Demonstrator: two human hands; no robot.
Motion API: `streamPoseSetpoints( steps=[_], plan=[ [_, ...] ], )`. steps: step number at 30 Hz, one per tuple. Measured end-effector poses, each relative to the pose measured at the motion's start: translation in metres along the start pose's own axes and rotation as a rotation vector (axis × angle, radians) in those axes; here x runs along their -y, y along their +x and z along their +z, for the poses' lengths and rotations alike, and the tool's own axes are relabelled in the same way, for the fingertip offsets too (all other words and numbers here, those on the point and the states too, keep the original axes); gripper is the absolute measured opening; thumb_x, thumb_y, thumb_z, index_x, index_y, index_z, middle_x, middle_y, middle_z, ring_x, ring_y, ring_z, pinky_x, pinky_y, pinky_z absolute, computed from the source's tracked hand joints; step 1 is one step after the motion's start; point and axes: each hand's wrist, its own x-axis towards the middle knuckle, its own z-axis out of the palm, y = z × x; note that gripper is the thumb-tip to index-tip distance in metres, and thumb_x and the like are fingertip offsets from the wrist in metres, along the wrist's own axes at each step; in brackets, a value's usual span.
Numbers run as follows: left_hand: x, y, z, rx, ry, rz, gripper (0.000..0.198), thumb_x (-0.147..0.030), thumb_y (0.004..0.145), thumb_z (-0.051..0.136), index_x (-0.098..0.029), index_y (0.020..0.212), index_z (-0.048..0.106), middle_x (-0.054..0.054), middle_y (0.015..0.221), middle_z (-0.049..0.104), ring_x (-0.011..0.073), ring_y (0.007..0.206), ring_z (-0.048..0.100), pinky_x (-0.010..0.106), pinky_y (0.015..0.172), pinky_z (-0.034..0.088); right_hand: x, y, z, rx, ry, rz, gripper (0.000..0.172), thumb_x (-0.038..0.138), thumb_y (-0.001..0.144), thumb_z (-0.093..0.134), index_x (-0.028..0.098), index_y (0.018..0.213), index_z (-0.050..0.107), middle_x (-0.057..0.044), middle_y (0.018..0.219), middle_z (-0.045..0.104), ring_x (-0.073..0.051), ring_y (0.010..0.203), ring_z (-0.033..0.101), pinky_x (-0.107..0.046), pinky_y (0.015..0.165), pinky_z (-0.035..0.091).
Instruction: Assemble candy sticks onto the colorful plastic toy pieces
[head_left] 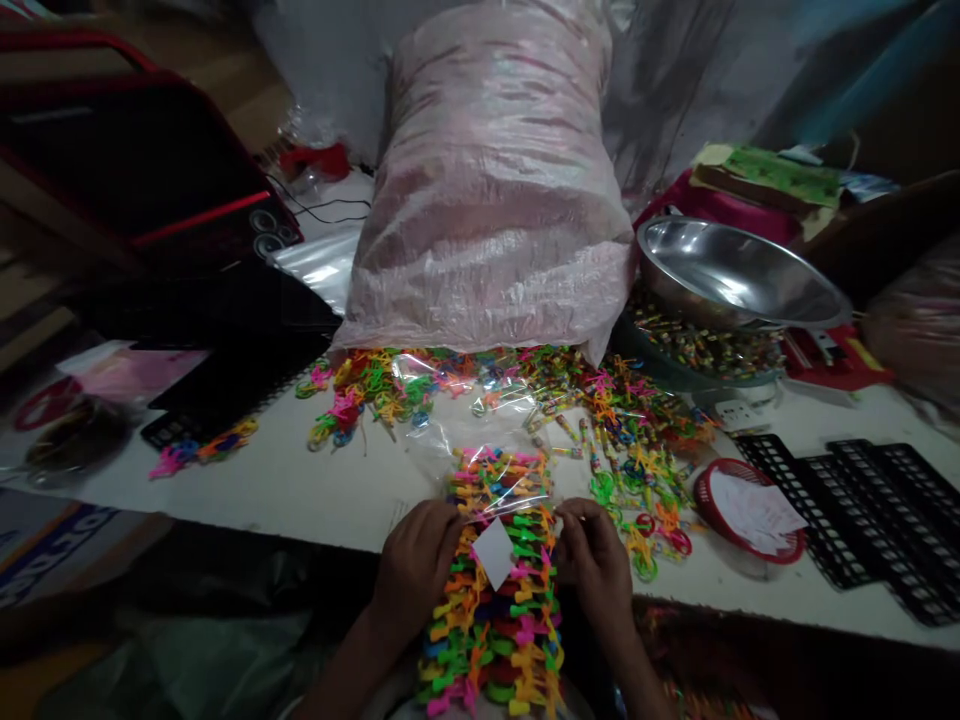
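Observation:
My left hand [414, 560] and my right hand [598, 560] are closed at either side of a clear plastic bag [433, 447], pinching the edges of its mouth. The bag covers the far end of a long block of small colourful plastic toys [534, 620], set in tight rows of pink, orange, green and yellow. Its near end extends toward my body, outside the bag. A white diamond-shaped paper slip [493, 553] lies on top of the toys, just below the bag's mouth. My fingertips are partly hidden and dim.
Behind stands a big pale woven sack [487, 220], with loose colourful toys [637, 420] spilling before it. To the right are a metal basin [739, 270], a red basket [712, 500] of paper slips and black grid trays [847, 510]. A black-and-red speaker [142, 160] stands left.

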Motion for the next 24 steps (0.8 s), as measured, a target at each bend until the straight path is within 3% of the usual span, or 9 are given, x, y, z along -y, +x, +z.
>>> streamPoseSetpoints(
  steps=[3, 6, 9, 13, 18, 21, 24],
  plan=[
    [0.001, -0.001, -0.001, 0.001, 0.003, -0.022, 0.005, -0.020, 0.090, 0.050, -0.019, 0.092, 0.054, 0.003, 0.083, 0.062, 0.0139, 0.078, 0.059, 0.027, 0.072, 0.050, -0.001, -0.002, 0.002, 0.024, 0.175, 0.085, 0.016, 0.037, 0.090, 0.049, 0.021, 0.087, 0.049, 0.008, 0.049, 0.047, -0.009, 0.043, 0.044, -0.019, 0.046, 0.038],
    [0.000, -0.002, -0.002, 0.015, -0.002, -0.037, 0.005, -0.018, 0.090, 0.049, -0.019, 0.093, 0.054, 0.003, 0.084, 0.062, 0.0145, 0.079, 0.058, 0.028, 0.072, 0.049, -0.004, -0.005, -0.001, 0.019, 0.243, 0.044, 0.013, 0.034, 0.091, 0.049, 0.022, 0.086, 0.047, 0.005, 0.064, 0.053, -0.009, 0.052, 0.049, -0.021, 0.054, 0.044],
    [0.000, -0.002, -0.002, 0.026, -0.020, -0.051, 0.007, -0.016, 0.090, 0.048, -0.018, 0.094, 0.054, 0.003, 0.086, 0.062, 0.0144, 0.082, 0.058, 0.027, 0.074, 0.049, -0.007, -0.005, -0.007, 0.010, 0.064, -0.057, 0.010, 0.030, 0.088, 0.053, 0.022, 0.092, 0.050, 0.001, 0.081, 0.055, -0.011, 0.065, 0.054, -0.024, 0.060, 0.048],
    [0.003, -0.004, -0.003, 0.033, -0.009, -0.024, 0.006, -0.016, 0.090, 0.049, -0.019, 0.092, 0.054, 0.002, 0.084, 0.062, 0.0138, 0.081, 0.058, 0.026, 0.075, 0.049, -0.006, -0.007, -0.015, -0.026, -0.339, -0.377, 0.002, 0.021, 0.086, 0.055, 0.022, 0.087, 0.056, -0.002, 0.078, 0.057, -0.015, 0.072, 0.056, -0.027, 0.065, 0.049],
    [0.010, -0.026, -0.012, 0.028, -0.016, 0.029, 0.009, -0.015, 0.091, 0.046, -0.019, 0.088, 0.054, 0.002, 0.078, 0.061, 0.0127, 0.075, 0.057, 0.024, 0.072, 0.049, -0.005, -0.029, -0.022, 0.085, -0.492, -0.676, 0.022, 0.013, 0.086, 0.052, 0.022, 0.103, 0.060, -0.004, 0.081, 0.061, -0.014, 0.070, 0.059, -0.023, 0.058, 0.050],
    [0.012, -0.044, -0.019, 0.062, -0.031, 0.044, 0.013, -0.014, 0.092, 0.043, -0.019, 0.093, 0.055, 0.003, 0.081, 0.062, 0.0126, 0.077, 0.058, 0.024, 0.073, 0.050, -0.006, -0.048, -0.027, 0.173, -0.486, -0.742, 0.027, 0.018, 0.086, 0.052, 0.022, 0.112, 0.058, -0.005, 0.081, 0.061, -0.014, 0.067, 0.059, -0.022, 0.054, 0.049],
    [0.012, -0.061, -0.025, 0.088, -0.018, 0.068, 0.017, -0.016, 0.092, 0.040, -0.019, 0.096, 0.057, 0.005, 0.085, 0.064, 0.0139, 0.081, 0.060, 0.025, 0.076, 0.051, -0.007, -0.067, -0.029, 0.248, -0.485, -0.689, 0.023, 0.029, 0.087, 0.052, 0.023, 0.107, 0.061, -0.004, 0.076, 0.061, -0.015, 0.065, 0.059, -0.022, 0.054, 0.049]
  ],
)
